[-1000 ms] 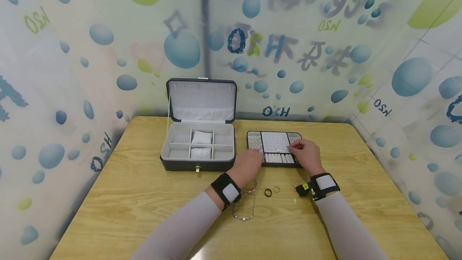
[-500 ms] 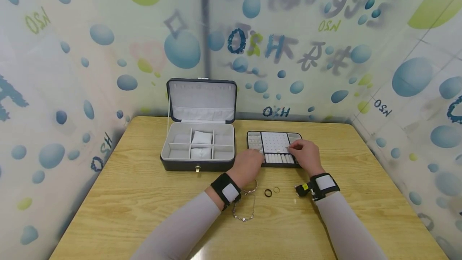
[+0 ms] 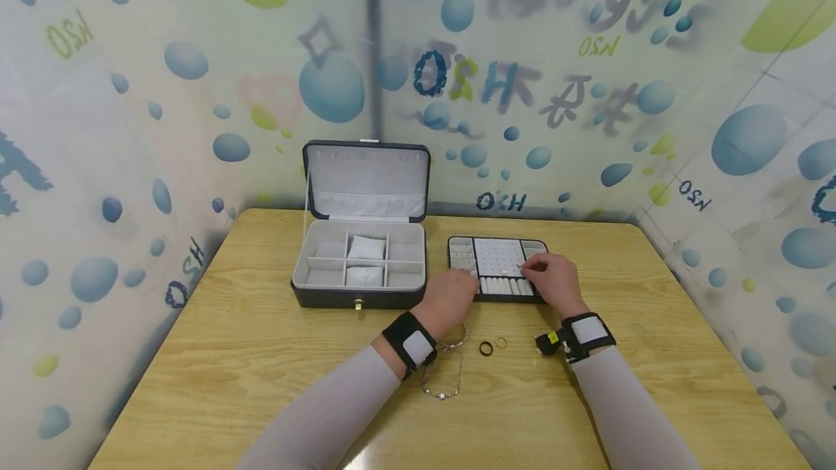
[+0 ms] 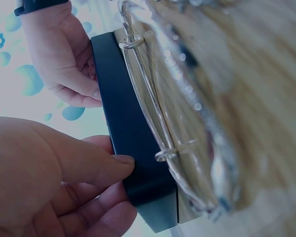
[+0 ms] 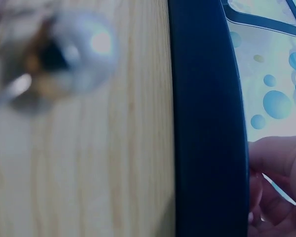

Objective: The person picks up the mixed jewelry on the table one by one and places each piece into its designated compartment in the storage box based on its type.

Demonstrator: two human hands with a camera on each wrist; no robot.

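Note:
A dark jewelry tray (image 3: 503, 299) lies on the table, with a white dotted pad (image 3: 496, 252) and a row of ring rolls (image 3: 506, 286). My left hand (image 3: 447, 302) holds its front left corner; in the left wrist view the thumb (image 4: 116, 165) presses the dark wall. My right hand (image 3: 555, 281) bends over the pad's right side, thumb and forefinger pinching a tiny stud-like earring, mostly hidden. Nearer me lie a black ring (image 3: 486, 348), a thin gold ring (image 3: 501, 343), a silver bangle (image 3: 460, 341) partly behind my left wrist, and a star chain bracelet (image 3: 443, 396).
Left of the tray stands an open jewelry box (image 3: 326, 299), lid upright, with two white cushions (image 3: 366, 248) in its middle compartments. A patterned curtain (image 3: 562, 187) closes off the table's back edge. The wooden table (image 3: 248, 354) reaches out on both sides.
My right fingertips shift very slightly over the pad. The left hand stays at the tray's corner, and the jewelry on the table has not moved.

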